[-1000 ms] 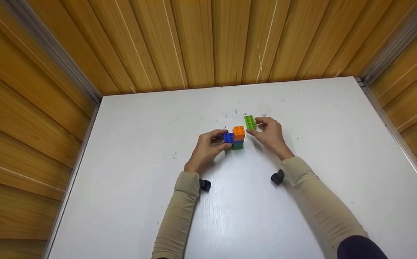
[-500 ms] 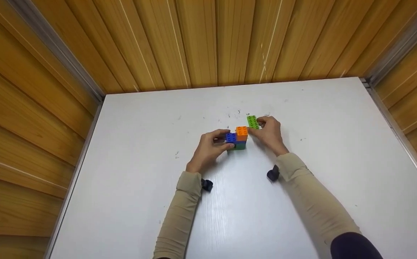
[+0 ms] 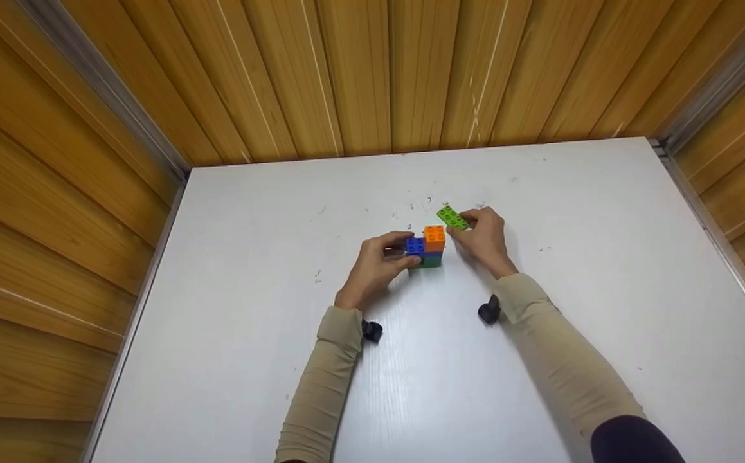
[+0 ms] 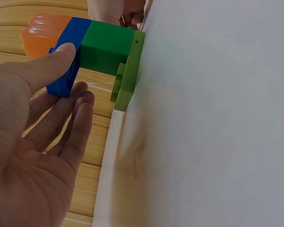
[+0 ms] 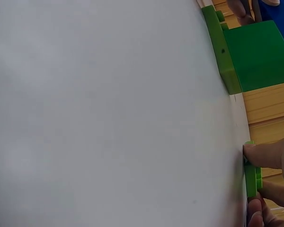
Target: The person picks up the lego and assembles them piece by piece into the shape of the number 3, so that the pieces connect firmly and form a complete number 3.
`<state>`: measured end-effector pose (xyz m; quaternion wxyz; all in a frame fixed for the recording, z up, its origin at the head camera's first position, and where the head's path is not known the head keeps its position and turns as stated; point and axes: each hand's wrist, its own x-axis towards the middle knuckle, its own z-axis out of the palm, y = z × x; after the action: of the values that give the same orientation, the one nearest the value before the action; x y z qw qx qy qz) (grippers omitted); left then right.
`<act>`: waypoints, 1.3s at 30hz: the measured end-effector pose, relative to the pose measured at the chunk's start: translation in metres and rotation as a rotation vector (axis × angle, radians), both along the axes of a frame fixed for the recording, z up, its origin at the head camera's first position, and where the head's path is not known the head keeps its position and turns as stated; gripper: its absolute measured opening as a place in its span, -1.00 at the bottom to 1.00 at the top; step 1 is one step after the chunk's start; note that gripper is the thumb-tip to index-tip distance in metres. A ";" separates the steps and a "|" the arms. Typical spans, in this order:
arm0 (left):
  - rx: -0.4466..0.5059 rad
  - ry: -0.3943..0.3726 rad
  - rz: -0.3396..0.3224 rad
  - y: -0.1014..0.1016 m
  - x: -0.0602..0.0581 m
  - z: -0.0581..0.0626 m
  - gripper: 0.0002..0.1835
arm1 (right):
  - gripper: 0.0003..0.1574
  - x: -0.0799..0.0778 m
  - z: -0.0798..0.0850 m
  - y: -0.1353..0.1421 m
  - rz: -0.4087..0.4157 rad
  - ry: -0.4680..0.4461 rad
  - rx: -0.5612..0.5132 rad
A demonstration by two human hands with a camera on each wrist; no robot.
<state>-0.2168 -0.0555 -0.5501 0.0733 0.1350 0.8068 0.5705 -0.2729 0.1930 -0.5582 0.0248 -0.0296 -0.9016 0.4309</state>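
- Pinching with its thumb and fingers, the right hand (image 3: 484, 236) holds a light green flat piece (image 3: 451, 217).
- Half a second ago, this piece pointed almost at 12 o'clock. Now it has turned, and its far end points at about 10 o'clock.
- The light green flat piece is up at 1 to 2 o'clock from the block tower (image 3: 433, 246), near it. I can't tell if it touches the table (image 3: 250, 257).
- The left hand (image 3: 374, 258) is on the 9 o'clock side of the tower. It grips the blue brick (image 3: 414, 245), with its thumb on the near side. It held it like this before, too.
- The tower has stayed in the same spot. An orange brick (image 3: 434, 238) sits on top, at the 3 o'clock end of the blue brick.
- Under the blue brick is a green brick (image 4: 106, 47), and under that is a yellowy-green bottom piece (image 4: 131, 80).
- The blue brick sticks out past the green brick toward 9 o'clock.
- Wood-look walls (image 3: 411, 77) stand behind the white table at 12 o'clock.
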 end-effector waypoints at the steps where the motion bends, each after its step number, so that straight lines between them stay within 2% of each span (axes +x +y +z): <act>1: -0.004 0.003 -0.002 0.000 0.000 0.000 -0.43 | -0.40 0.000 0.000 0.001 0.002 -0.007 -0.005; 10: -0.007 0.005 -0.001 0.000 0.000 -0.001 -0.42 | -0.39 0.002 0.002 0.007 0.031 -0.042 -0.049; 22: -0.008 0.050 -0.005 -0.002 0.000 0.000 -0.45 | -0.44 0.006 0.012 0.010 0.055 -0.006 -0.027; 29: -0.017 0.033 -0.009 -0.002 0.001 0.000 -0.46 | -0.50 0.007 0.022 0.010 0.058 0.074 -0.014; 39: -0.044 -0.024 0.001 -0.002 0.001 0.004 -0.45 | -0.47 0.007 0.043 0.017 0.098 0.081 0.006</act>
<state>-0.2162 -0.0572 -0.5458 0.0856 0.1258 0.8182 0.5544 -0.2656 0.2100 -0.5151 0.0400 0.0323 -0.9014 0.4299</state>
